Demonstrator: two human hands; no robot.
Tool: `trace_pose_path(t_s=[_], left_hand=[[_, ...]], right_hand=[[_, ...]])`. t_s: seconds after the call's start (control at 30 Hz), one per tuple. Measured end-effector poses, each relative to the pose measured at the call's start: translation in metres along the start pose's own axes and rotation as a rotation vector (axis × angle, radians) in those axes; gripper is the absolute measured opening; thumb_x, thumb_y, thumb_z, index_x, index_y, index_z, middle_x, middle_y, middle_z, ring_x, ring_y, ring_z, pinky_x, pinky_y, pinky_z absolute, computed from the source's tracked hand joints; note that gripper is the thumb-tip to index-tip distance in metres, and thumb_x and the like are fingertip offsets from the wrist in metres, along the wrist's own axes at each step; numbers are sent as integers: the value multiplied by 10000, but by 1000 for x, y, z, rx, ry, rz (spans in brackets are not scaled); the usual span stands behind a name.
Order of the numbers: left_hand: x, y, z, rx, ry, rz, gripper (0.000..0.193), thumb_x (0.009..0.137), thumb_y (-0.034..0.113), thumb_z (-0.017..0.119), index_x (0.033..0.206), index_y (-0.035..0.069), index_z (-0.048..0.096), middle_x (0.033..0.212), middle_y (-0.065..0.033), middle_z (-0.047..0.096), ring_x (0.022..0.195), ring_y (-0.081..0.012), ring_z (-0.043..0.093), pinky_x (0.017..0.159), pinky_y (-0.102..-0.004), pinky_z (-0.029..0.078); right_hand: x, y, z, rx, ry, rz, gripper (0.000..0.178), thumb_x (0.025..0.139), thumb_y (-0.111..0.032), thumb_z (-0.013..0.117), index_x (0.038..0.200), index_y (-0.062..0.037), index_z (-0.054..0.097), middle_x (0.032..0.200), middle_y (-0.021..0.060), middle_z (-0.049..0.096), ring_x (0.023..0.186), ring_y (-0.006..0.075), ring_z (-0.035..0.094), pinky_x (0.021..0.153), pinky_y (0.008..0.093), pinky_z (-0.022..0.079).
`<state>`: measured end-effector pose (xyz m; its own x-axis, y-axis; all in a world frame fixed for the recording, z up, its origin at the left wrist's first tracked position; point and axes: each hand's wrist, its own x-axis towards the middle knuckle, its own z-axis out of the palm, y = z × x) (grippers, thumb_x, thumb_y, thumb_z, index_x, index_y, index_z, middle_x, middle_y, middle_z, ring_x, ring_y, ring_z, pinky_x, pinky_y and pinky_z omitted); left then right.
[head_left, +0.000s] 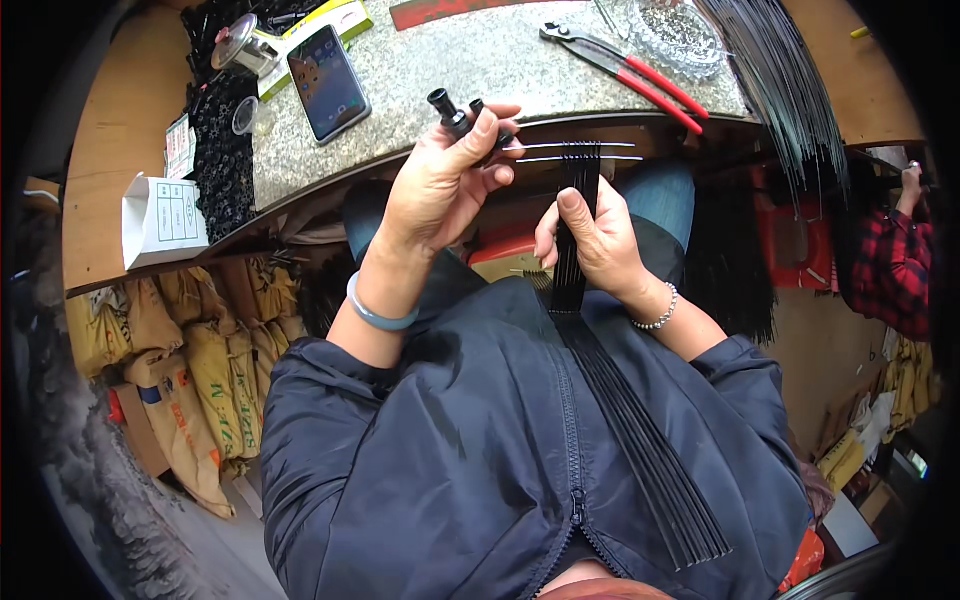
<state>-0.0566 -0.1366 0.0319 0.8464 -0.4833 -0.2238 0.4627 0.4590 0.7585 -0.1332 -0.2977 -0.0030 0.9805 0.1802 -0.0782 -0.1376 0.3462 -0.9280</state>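
Observation:
My left hand point(432, 185) is closed around several small black cylindrical pieces point(441, 101), held between thumb and fingers. My right hand point(605, 248) grips a flat bundle of thin black rods point(645, 440), which hangs down across my dark jacket. Two thin silvery wires point(622, 158) cross the bundle's upper end. Their left ends reach the fingers of my left hand, where I cannot tell how they are held. Both hands are just in front of the table's near edge.
On the stone slab point(440, 60) lie red-handled pincers point(628, 80), a phone point(328, 85) and a coil of clear wire point(680, 38). Black small parts point(215, 130) are heaped at left beside a white box point(165, 222). More long rods point(785, 90) overhang at right. Another person's plaid sleeve point(890, 270) shows far right.

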Motion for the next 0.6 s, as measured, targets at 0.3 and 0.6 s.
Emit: trace_pose_path(t_s=[0.3,0.6], left_hand=[[6,-11,10,-18,-85,0,228,855,217,614,927,1,601,832,-47,604,638,-53,502,526,-164,403],[7,-14,9,110,-56,43,198,842,192,629,919,11,607,809,-40,611,609,-43,499,499,-159,384]], right_hand=[[-5,0,4,43,6,-10,318,913,-369,464,943,-56,421,633,107,595,490,127,562,465,204,460],[-4,2,2,54,-22,15,313,916,-366,460,955,-57,433,642,110,600,491,130,566,470,211,464]])
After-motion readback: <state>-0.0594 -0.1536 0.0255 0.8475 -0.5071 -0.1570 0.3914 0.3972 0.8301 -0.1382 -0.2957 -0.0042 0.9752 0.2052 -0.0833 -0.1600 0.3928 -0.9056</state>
